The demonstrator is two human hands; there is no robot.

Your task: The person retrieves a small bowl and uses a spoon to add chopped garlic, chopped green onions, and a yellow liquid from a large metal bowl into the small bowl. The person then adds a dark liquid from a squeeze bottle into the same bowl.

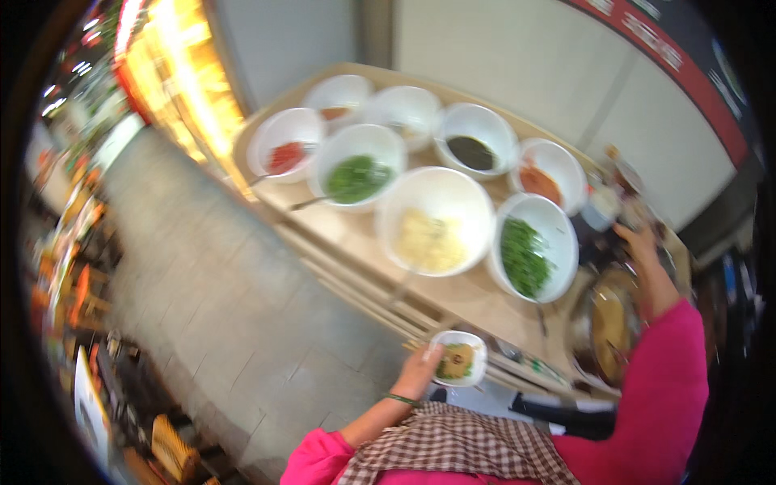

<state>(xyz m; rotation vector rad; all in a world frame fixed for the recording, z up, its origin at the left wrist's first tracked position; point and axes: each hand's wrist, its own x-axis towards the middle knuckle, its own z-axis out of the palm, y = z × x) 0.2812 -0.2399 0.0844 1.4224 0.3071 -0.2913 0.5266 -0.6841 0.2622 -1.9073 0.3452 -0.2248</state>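
My left hand (419, 371) grips a small white square bowl (480, 364) by its rim, in front of the counter. Inside it are a tan sauce (464, 357) and some chopped greens. My right hand (640, 242) reaches over the counter's right end, among small jars and containers (601, 207). Blur hides whether its fingers hold one of them. Just below that forearm stands a round metal pot (585, 330) of tan sauce with a utensil in it. Left of the hand, a white bowl (567, 242) contains chopped green herbs.
More white bowls crowd the wooden counter (357, 236): minced garlic (430, 239), chopped greens (357, 179), chopped red pepper (286, 156), a dark condiment (470, 151) and a reddish one (539, 182). Spoon handles overhang the front edge. A pale wall (485, 60) stands behind; tiled floor (242, 291) lies left.
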